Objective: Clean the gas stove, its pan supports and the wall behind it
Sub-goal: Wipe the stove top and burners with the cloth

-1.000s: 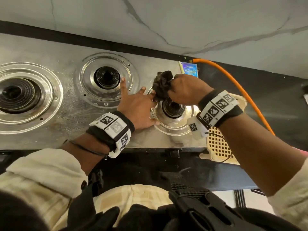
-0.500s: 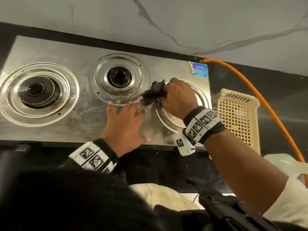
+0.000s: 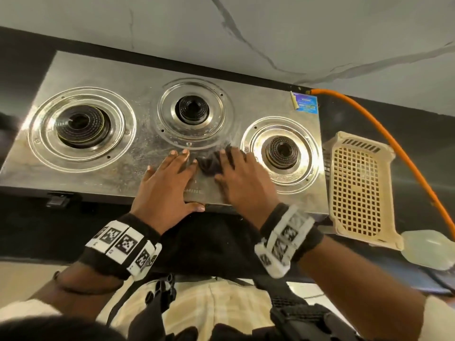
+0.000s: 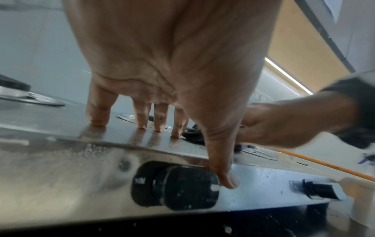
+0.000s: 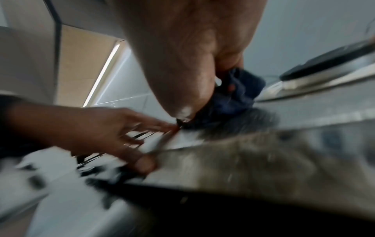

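Head view: stainless-steel three-burner gas stove (image 3: 98,173) on a black counter (image 3: 418,148), below a white marble-veined wall (image 3: 270,25). Left hand (image 3: 167,185) laid flat on the steel between the middle and right burners, fingers (image 3: 183,158) straight and spread, thumb at the front edge. Right hand (image 3: 243,183) just to the right of those fingers, curled over a dark crumpled cleaning cloth (image 3: 209,163) pressed onto the stove top, touching the left index finger. Beyond the right hand, the right burner; further right, a cream perforated plastic basket (image 3: 357,188) and an orange gas hose (image 3: 394,141). Left wrist view: left fingers (image 4: 97,112) extended, tips resting on the steel, thumb hooked over the front edge beside a black round control knob (image 4: 182,186); cloth (image 4: 192,136) just past the index fingertip. Right wrist view, blurred: right hand (image 5: 182,64) bunched around the cloth (image 5: 233,96) against the stove surface.
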The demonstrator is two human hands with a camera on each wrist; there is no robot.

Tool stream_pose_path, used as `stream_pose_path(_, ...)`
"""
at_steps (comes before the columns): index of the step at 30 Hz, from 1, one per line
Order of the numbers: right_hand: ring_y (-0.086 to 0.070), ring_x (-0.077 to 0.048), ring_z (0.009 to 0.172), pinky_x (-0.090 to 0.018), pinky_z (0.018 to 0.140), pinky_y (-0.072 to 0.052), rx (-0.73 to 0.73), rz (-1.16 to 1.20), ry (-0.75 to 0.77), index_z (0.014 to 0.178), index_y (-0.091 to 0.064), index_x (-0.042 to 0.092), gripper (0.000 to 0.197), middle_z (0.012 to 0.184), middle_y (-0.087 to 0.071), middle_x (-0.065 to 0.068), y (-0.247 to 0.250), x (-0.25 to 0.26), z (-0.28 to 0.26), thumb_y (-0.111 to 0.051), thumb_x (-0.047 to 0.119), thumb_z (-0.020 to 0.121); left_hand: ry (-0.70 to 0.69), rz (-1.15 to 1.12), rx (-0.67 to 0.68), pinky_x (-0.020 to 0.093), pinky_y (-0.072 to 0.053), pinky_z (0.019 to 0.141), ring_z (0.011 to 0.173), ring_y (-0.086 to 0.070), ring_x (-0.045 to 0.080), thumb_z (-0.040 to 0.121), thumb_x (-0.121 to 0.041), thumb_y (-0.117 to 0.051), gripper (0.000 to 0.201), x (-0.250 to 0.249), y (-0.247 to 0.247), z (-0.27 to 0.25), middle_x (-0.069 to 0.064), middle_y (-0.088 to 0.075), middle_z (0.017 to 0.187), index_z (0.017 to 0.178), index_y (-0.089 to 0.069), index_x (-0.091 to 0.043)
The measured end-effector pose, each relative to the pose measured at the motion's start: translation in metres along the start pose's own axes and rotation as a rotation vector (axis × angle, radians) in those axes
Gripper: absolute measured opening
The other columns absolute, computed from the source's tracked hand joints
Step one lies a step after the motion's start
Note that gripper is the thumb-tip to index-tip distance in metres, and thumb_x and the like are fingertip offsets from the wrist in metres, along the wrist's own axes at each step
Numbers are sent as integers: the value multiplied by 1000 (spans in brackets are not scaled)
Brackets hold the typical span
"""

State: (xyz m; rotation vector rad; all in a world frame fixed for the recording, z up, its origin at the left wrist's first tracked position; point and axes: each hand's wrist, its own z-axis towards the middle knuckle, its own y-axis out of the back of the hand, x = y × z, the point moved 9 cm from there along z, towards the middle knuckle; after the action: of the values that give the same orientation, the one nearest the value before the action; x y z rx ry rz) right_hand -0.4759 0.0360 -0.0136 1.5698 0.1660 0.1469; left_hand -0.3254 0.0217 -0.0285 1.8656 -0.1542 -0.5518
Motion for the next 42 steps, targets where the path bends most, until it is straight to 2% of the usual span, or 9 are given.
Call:
stream_pose_path(5, -55, -32, 109, -46, 87, -56, -17, 76, 121, 145, -56, 10, 51, 133, -58, -14, 2, 13, -7, -65, 28, 98, -3, -19, -29, 60, -27, 124, 160, -15, 21, 67, -66, -86, 110, -1, 5, 2, -2, -23, 171, 158, -37, -30)
stream_pose_path(10, -52, -25, 108, -34, 85, -52, -66, 213, -104, 130, -65, 22, 28, 127, -48, -5, 3, -45, 80, -56, 25, 104, -5, -53, -19, 60, -25, 125, 160, -13, 20, 69, -65, -86, 108, 0, 5, 2, -3, -22, 171, 159, -38, -29)
stream_pose_path(13, -57, -24, 102, -24, 77, -42, -61, 270, -255, 124, -71, 21, 26, 108, -53, -2, 6, -79, 122, -53, 26, 106, -29, -47, -9, 57, -20, 128, 161, -6, 19, 77, -62, -81, 106, 4, 2, -3, -5, -12, 174, 163, -28, -29)
stream_pose_path(15, -58, -23, 97, -30, 78, -44, -63, 253, -267, 125, -73, 28, 28, 103, -56, -2, 9, -81, 126, -53, 24, 105, -54, -69, -19, 53, -21, 129, 161, -5, 18, 83, -58, -78, 98, 8, 2, -8, -6, -12, 174, 163, -29, -28)
stream_pose_path(22, -62, -21, 104, -41, 88, -56, -171, 395, -74, 135, -66, 37, 36, 118, -67, 0, 6, 59, 73, -57, 27, 101, -100, -90, -101, 53, -31, 124, 158, -24, 21, 96, -25, -67, 64, 68, 10, -46, -6, -31, 169, 156, -45, -28)
stream_pose_path(25, -62, -23, 93, -43, 79, -57, -179, 375, 5, 129, -70, 35, 31, 108, -65, -3, 9, 119, 92, -59, 27, 101, -149, -109, -145, 55, -36, 121, 154, -33, 25, 96, -12, -61, 61, 101, 20, -60, -2, -42, 163, 154, -49, -26)
stream_pose_path(33, -65, -24, 94, -40, 80, -59, -165, 291, -230, 123, -73, 42, 33, 105, -63, -2, 10, 108, 160, -51, 24, 106, -138, -108, -243, 50, -53, 105, 142, -47, 24, 87, -1, -72, 54, 155, 40, -76, 1, -55, 151, 139, -65, -17)
stream_pose_path(38, -59, -24, 105, -43, 85, -58, -236, 281, -261, 129, -72, 25, 30, 115, -62, -6, 7, 133, 103, -56, 21, 104, -124, -81, -291, 50, -59, 91, 123, -54, 26, 89, -3, -72, 36, 167, 46, -79, 5, -61, 132, 124, -72, -12)
stream_pose_path(42, -55, -22, 105, -40, 82, -57, -182, 318, -230, 133, -67, 27, 31, 119, -58, -4, -1, 182, 53, -60, 25, 102, -124, -33, -256, 51, -57, 88, 118, -53, 28, 89, -8, -67, 34, 164, 46, -76, 4, -59, 129, 122, -71, -15)
